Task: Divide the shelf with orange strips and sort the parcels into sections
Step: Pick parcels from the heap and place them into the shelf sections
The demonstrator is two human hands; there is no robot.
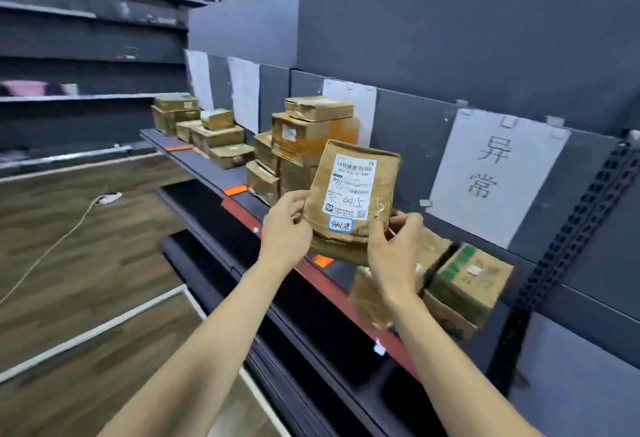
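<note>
While its label is checked, one parcel [353, 194] is held upright at frame centre, printed face toward the camera, presumably so the section can be chosen. Left hand [287, 225]: fingers curled on the parcel's left edge. Right hand [394, 249]: fingers and thumb pinching its lower right corner. Shelf [242, 180]: runs from left centre to lower right. Orange strips [235, 190] lie across its front edge at intervals, marking section bounds; three show. Stacks [308, 139] of sorted parcels sit between strips, centre and centre left. Loose boxes [471, 281] lie lower right, under a handwritten sign [495, 177]; likely unsorted or set aside. Judgement: dividing appears done, sorting partway.
</note>
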